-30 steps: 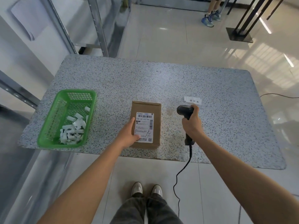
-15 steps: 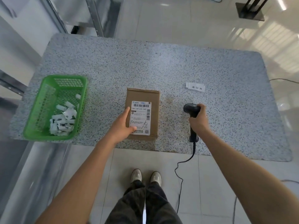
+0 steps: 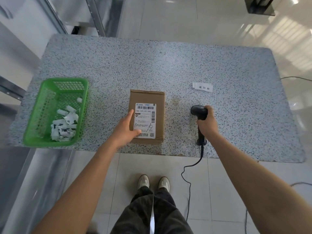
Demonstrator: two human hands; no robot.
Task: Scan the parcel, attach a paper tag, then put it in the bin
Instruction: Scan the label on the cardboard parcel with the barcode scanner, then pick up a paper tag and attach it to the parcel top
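Beyond both hands the worktop lies bare; only a paper tag sits ahead of the right hand.

arms: bare, no sleeves in view | trousers: dark grey, loose, below the table edge | shoes: pale beige, white toes, beneath trouser hems

1. Centre of frame: the left hand rests on the brown parcel — fingers over its white label.
2. Right of centre: the right hand grips a black scanner.
3. Left: a green basket of paper tags — one tag lies upper right.
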